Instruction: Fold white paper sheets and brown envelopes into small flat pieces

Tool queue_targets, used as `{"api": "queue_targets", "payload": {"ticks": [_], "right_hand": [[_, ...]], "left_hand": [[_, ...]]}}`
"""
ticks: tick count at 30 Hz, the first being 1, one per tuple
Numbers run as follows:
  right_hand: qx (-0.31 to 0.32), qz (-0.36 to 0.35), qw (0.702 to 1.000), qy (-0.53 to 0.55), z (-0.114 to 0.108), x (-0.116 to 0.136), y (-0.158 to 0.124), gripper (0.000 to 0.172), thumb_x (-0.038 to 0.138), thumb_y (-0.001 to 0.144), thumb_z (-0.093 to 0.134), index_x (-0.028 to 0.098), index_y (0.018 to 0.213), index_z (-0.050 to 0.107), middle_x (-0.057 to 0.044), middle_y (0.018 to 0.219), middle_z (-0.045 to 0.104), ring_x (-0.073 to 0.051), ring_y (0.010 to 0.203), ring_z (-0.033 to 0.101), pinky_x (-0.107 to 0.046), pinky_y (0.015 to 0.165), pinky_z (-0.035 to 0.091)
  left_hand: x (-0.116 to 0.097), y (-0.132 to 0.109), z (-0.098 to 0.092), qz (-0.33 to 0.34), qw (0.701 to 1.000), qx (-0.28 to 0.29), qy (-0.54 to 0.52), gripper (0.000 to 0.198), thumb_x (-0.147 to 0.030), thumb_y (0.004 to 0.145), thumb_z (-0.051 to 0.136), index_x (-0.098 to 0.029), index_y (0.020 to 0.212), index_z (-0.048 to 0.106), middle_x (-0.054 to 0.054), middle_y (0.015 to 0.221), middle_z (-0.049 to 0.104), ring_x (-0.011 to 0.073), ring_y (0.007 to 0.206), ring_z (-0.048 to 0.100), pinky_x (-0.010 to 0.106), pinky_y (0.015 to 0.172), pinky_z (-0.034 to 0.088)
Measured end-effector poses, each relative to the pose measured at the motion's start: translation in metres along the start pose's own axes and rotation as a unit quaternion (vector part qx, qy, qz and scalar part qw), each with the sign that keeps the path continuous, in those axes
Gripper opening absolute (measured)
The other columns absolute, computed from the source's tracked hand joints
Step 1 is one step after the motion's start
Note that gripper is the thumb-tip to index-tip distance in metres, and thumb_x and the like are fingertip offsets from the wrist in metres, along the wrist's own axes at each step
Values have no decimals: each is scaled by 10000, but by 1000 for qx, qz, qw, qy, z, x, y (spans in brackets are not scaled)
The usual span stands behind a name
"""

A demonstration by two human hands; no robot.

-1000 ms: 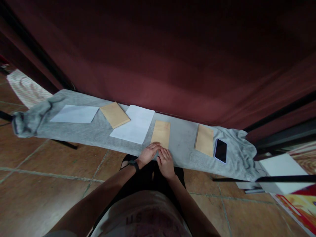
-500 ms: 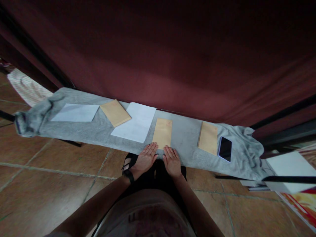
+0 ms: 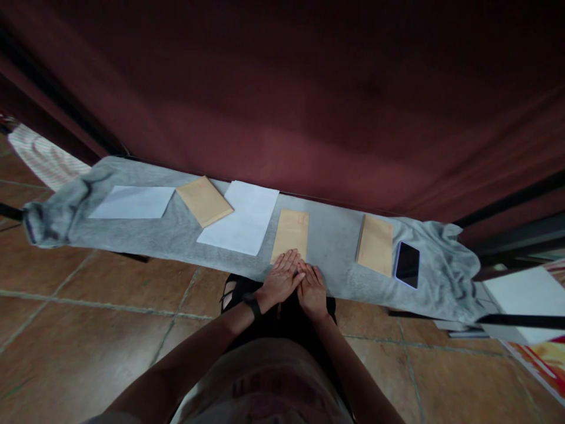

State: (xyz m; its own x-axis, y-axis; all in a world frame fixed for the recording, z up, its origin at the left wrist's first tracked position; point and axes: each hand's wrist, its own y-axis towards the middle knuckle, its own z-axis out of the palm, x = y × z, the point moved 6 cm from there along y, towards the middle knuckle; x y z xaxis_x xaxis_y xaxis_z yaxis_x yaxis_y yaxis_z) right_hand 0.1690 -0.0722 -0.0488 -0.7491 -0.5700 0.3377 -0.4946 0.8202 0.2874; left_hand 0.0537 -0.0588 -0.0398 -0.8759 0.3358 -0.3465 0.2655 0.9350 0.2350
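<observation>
A brown paper envelope (image 3: 290,231) with small red print lies flat on the grey cloth directly in front of me. Its near edge is under my left hand (image 3: 282,278), which rests flat with the fingers stretched out. Close beside it, my right hand (image 3: 312,290) lies at the envelope's near right corner, fingers extended and palm down. The two hands touch or nearly touch at the thumbs and fingertips. Neither one grips anything. Just left of the envelope are white sheets of paper (image 3: 247,215), with more brown envelopes (image 3: 203,200) lying partly over them.
Grey cloth (image 3: 331,247) covers a narrow table against a dark red curtain (image 3: 282,118). Another white sheet (image 3: 135,202) lies at the left. Toward the right are a stack of brown envelopes (image 3: 376,244) and a phone (image 3: 407,265). White boards (image 3: 529,297) stand past the right end.
My left hand has slid right along the envelope's near edge and now meets my right hand. The right hand has barely moved. The envelope lies in about the same place.
</observation>
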Motion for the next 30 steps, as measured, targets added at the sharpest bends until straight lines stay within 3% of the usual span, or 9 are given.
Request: {"api": "queue_targets", "payload": {"ticks": [6, 11, 17, 23, 30], "right_hand": [[-5, 17, 1000, -7, 0, 0, 2, 450, 252, 1028, 385, 133, 1416, 578, -135, 1430, 606, -266, 1380, 513, -501, 1225, 304], [-2, 11, 1000, -9, -3, 2, 4, 463, 245, 1035, 388, 145, 1469, 517, -117, 1487, 554, -249, 1405, 485, -484, 1224, 302], [-27, -7, 1000, -4, -8, 4, 6, 450, 232, 1031, 416, 148, 1463, 510, -121, 1471, 573, -240, 1391, 495, -476, 1205, 321], [-45, -14, 999, -10, -8, 4, 5, 441, 225, 1032, 418, 152, 1455, 521, -122, 1457, 586, -240, 1387, 503, -470, 1195, 337], [-59, -13, 998, -17, -7, 4, 3, 452, 220, 1026, 416, 139, 1456, 526, -132, 1437, 602, -246, 1365, 527, -476, 1186, 352]], "left_hand": [[20, 54, 10, -23, 999, 33, 8, 569, -445, 1042, 348, -194, 1552, 370, 114, 1647, 309, 291, 1535, 247, 560, 1253, 176], [30, 93, 10, -41, 997, 53, 25, 576, -423, 1030, 370, -182, 1553, 374, 115, 1657, 285, 313, 1545, 205, 600, 1253, 83], [41, 122, 9, -75, 992, 91, 41, 606, -445, 1027, 322, -194, 1579, 329, 88, 1672, 250, 313, 1559, 136, 626, 1240, 43], [46, 124, 6, -67, 991, 111, 27, 550, -368, 1023, 322, -277, 1563, 368, 19, 1667, 277, 295, 1556, 156, 600, 1244, 56], [36, 85, 2, -28, 989, 146, 9, 549, -378, 1044, 272, -251, 1573, 345, 4, 1662, 283, 267, 1559, 150, 533, 1257, 88]]}}
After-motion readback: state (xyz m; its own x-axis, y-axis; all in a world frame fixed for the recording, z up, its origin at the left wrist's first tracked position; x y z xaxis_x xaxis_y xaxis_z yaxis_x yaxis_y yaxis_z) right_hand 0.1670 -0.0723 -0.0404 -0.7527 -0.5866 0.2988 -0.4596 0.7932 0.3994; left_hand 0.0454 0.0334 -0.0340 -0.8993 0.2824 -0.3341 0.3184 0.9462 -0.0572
